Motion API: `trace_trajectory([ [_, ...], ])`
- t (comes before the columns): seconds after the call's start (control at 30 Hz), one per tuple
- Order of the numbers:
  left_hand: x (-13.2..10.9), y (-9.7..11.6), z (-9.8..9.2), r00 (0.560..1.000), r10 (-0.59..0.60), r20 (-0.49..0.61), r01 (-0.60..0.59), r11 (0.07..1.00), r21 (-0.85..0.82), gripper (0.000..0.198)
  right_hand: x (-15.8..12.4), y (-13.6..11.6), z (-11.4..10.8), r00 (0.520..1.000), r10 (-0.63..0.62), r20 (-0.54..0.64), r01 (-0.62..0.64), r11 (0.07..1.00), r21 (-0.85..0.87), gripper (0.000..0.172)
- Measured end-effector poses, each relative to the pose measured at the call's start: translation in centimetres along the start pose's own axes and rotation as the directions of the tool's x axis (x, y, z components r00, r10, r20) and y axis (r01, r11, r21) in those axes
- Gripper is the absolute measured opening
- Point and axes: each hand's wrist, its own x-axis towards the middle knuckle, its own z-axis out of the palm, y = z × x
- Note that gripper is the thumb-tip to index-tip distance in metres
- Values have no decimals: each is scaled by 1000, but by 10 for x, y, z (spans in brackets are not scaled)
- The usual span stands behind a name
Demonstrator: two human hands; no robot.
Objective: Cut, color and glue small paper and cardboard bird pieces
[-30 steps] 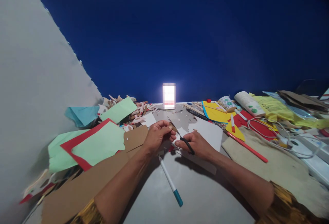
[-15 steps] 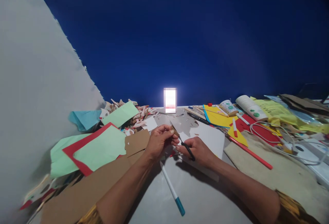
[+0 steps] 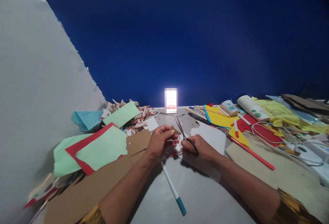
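Note:
Between thumb and fingers, my left hand (image 3: 163, 140) pinches a small piece of brown cardboard (image 3: 175, 130). My right hand (image 3: 199, 146) is closed around the black handles of a pair of scissors (image 3: 189, 140). Their blades are slightly apart and point up and away, just right of the cardboard without visibly touching it. Below my hands a white marker with a teal cap (image 3: 173, 188) lies on the grey table (image 3: 205, 201). White paper (image 3: 212, 136) lies beyond and beneath my right hand. A few small red bits show under my hands.
To the left lie brown cardboard sheets (image 3: 95, 186), green paper (image 3: 102, 148), a red sheet (image 3: 79, 160) and a heap of scraps. On the right are a red stick (image 3: 253, 152), yellow paper (image 3: 218, 116), paper cups (image 3: 253, 108) and a white cable (image 3: 267, 124). A bright pixelated rectangle (image 3: 171, 100) stands behind.
My right hand has drawn the scissors to the right, away from the cardboard piece, and the blades have opened slightly. My left hand keeps its pinch. The whole view has shifted a little.

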Motion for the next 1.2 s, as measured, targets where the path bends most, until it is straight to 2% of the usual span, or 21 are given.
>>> trace_trajectory([
  [0.17, -3, 8, 1, 999, 3, -52, 2, 996, 92, 20, -3, 1, -4, 998, 38, 43, -39, 999, 32, 30],
  [0.27, -2, 11, 1, 997, 16, -74, -8, 993, 120, 20, -5, 3, -4, 998, 45, 48, -47, 998, 47, 32],
  [0.4, -1, 12, 1, 996, 19, -86, -8, 992, 127, 22, -5, 3, -2, 992, 55, 115, -60, 997, 40, 36],
  [0.6, -2, 12, 0, 993, 53, -109, -34, 986, 165, 17, -5, 1, -5, 983, 19, 181, -17, 1000, -11, 38],
  [0.73, -4, 15, 2, 988, 54, -148, -19, 975, 224, 11, -5, -1, -6, 985, 0, 171, 12, 998, -67, 43],
  [0.87, -7, 20, 7, 982, 55, -182, -9, 970, 243, 9, -6, -2, -5, 994, -5, 110, 20, 990, -139, 45],
  [1.2, -6, 17, 4, 988, 26, -149, -2, 987, 159, 14, -5, 1, 3, 999, 22, 41, -17, 992, -123, 47],
])
